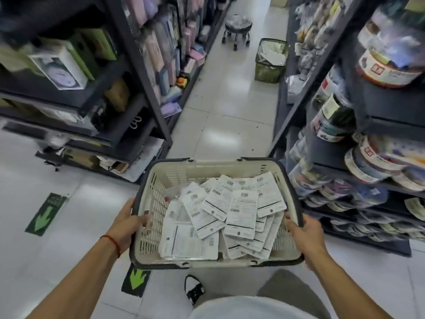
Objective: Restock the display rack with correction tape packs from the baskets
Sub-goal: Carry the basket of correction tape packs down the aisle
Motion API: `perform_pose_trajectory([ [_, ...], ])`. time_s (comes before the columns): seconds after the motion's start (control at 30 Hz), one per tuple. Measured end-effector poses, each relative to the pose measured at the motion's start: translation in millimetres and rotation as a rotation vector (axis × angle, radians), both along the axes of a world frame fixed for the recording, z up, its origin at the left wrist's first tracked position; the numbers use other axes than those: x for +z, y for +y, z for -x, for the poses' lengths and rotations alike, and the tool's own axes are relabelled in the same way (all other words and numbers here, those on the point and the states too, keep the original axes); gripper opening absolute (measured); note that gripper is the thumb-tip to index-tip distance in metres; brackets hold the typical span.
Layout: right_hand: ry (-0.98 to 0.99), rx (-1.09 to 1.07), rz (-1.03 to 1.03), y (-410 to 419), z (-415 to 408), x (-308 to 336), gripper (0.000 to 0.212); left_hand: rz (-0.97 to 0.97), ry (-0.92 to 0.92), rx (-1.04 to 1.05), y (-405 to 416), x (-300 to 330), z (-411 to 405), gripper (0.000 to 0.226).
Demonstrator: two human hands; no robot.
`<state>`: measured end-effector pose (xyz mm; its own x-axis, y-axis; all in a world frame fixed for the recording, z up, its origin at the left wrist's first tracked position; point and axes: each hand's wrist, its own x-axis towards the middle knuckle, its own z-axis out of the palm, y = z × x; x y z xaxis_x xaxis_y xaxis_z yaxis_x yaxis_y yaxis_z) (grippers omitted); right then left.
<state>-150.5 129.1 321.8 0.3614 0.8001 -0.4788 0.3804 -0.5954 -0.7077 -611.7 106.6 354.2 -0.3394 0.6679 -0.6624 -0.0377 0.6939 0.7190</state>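
Hands carry the load from both sides, likely to keep it level: the left hand [128, 223] curls its fingers over the left rim of the cream shopping basket [208, 168], and the right hand [307, 233] grips the right rim. One basket here, held above the floor, with correction tape packs [241, 210] heaped back-up inside, too overlapped to count. Farther down the aisle stand a second, green basket [271, 61] and one wheeled stool [238, 28].
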Motion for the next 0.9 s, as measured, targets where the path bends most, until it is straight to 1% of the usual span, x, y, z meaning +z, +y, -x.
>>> perform_pose_trajectory([
  [0.13, 0.000, -0.026, -0.038, 72, 58, -7, 0.016, -0.021, -0.034, 0.023, 78, 2, 57, 0.063],
  [0.23, 0.028, -0.011, -0.033, 148, 86, -20, 0.021, -0.019, -0.025, 0.075, 142, -4, 84, 0.067],
  [0.3, 0.058, -0.004, -0.036, 205, 98, -31, 0.022, -0.015, -0.021, 0.106, 186, -8, 94, 0.066],
  [0.43, 0.106, -0.007, -0.006, 325, 108, -40, 0.020, -0.006, 0.019, 0.172, 287, -3, 96, 0.056],
  [0.5, 0.108, -0.002, 0.009, 383, 109, -33, 0.012, -0.010, 0.023, 0.179, 345, 7, 93, 0.054],
  [0.63, 0.101, -0.031, -0.056, 491, 108, -8, 0.015, -0.027, 0.041, 0.150, 465, 25, 91, 0.051],
  [0.7, 0.108, -0.048, -0.083, 544, 108, 3, 0.014, -0.044, 0.041, 0.137, 529, 29, 91, 0.053],
  [0.77, 0.089, -0.061, -0.087, 599, 106, 8, 0.013, -0.062, 0.033, 0.127, 597, 27, 90, 0.052],
  [0.9, 0.007, -0.070, -0.138, 722, 107, 13, 0.021, -0.094, -0.019, 0.114, 742, 6, 94, 0.055],
])
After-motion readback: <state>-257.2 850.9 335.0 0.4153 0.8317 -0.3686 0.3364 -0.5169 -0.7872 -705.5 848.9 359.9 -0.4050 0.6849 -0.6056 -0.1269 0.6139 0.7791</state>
